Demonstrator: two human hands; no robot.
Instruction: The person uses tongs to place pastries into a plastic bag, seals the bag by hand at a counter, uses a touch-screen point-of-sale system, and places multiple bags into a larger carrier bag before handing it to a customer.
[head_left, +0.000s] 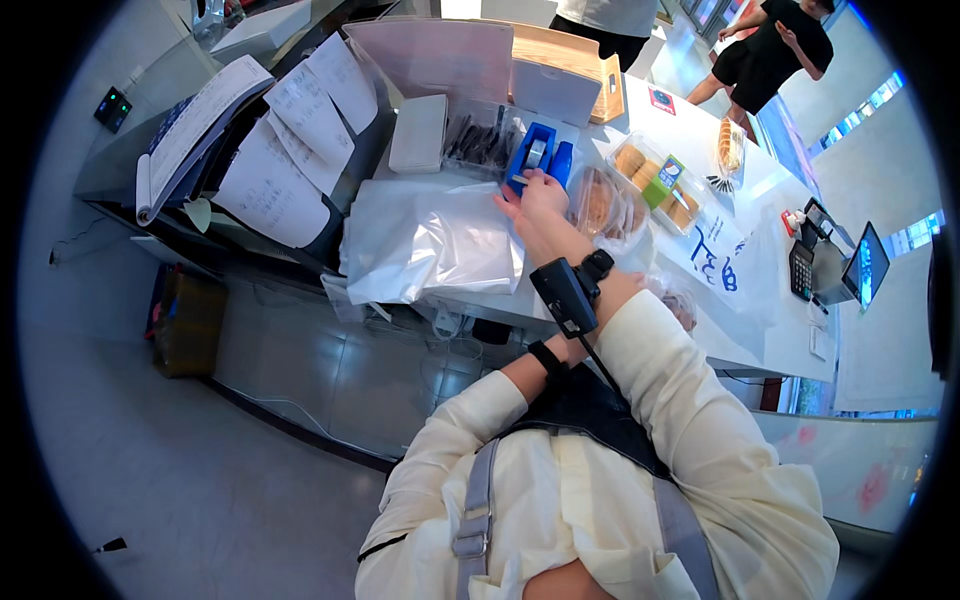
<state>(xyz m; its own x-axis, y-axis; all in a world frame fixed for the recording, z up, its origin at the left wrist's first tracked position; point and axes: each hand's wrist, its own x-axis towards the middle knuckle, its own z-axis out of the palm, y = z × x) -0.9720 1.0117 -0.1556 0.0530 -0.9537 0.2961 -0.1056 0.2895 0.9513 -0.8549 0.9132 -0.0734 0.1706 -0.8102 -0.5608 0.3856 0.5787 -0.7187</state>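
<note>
My right hand reaches to the front end of a blue tape dispenser, fingertips at its cutting end; whether they pinch tape is unclear. A second blue object stands beside the dispenser. My left arm crosses beneath the right one, and of my left hand only a bit shows past the right forearm, near a clear bag of baked goods; its grip is hidden. Round baked items in clear packaging lie right of my right hand. Behind them is a clear box of buns with a green label.
Clear plastic bags lie stacked on the left of the white counter. Behind are a white box, a bin of dark wrapped items and a wooden tray. A printed bag and calculator lie right. Two people stand beyond.
</note>
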